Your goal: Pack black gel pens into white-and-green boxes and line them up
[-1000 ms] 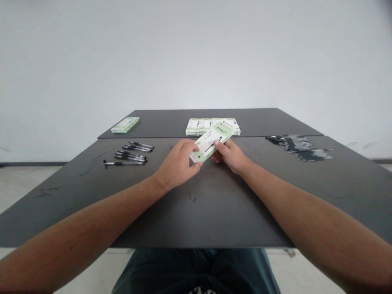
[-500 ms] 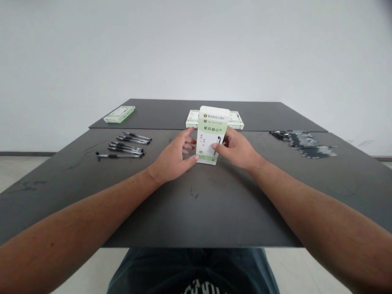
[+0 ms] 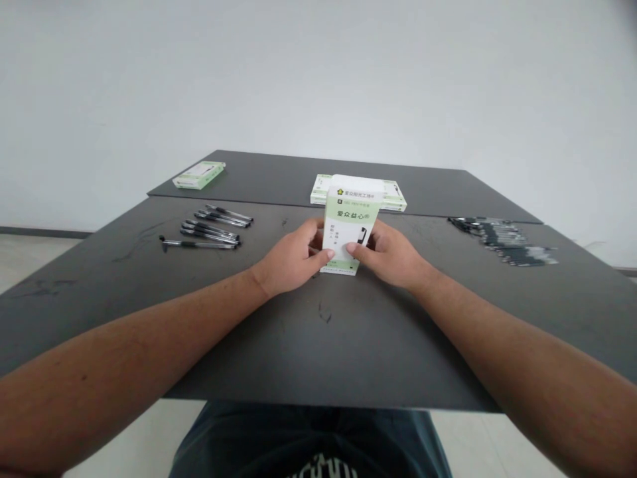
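A pen box (image 3: 347, 229) is between the left hand (image 3: 293, 260) and the right hand (image 3: 391, 255), over the middle of the near table (image 3: 323, 345); whether its base touches the tabletop cannot be told. Directly behind it, on the far table (image 3: 269, 174) and close to the seam, lies a row of pen boxes (image 3: 321, 189), partly hidden by it. Another pen box (image 3: 199, 174) lies at the far table's left edge. In front of that one, left of the left hand, gel pens (image 3: 209, 232) lie on the near table. Well right of the right hand, near the seam, lie pens or refills (image 3: 505, 240). Behind everything stands the wall (image 3: 318, 79)
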### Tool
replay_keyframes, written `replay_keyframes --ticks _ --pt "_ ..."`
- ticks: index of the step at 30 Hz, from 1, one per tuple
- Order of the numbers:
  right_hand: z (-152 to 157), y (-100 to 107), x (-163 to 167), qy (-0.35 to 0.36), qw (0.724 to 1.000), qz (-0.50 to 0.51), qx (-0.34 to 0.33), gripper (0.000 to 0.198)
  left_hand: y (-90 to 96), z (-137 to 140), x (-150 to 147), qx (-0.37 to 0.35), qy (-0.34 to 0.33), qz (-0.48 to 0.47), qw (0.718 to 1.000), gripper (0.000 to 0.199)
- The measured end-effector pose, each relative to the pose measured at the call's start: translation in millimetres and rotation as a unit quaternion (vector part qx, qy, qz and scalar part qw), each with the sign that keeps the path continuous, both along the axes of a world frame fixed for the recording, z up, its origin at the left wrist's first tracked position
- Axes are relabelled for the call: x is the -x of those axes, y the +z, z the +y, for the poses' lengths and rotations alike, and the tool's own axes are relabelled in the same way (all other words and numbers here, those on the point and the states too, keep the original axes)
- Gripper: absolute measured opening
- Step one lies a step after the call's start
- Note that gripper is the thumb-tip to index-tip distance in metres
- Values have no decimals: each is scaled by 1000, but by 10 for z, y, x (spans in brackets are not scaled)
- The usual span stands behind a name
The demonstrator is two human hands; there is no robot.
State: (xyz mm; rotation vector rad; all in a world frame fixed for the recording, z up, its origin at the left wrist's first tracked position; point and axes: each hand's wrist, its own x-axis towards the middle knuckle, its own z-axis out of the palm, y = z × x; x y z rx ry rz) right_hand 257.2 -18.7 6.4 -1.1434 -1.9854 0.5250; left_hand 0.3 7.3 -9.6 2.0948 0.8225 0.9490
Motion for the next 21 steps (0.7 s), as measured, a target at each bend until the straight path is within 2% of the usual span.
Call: replay_keyframes --ticks 4,10,17,21 --pt "-33 -18 49 6 1000 16 16 43 -20 12 -5 15 -7 -18 1000 49" --pt "25 -96 34 41 996 58 49 50 -65 53 -18 57 -40 -58 996 48" --pt "15 -124 6 32 998 39 45 51 -8 20 9 17 -6 -20 1000 42" --pt "23 -141 -7 51 996 47 49 52 31 0 14 9 14 4 1000 43"
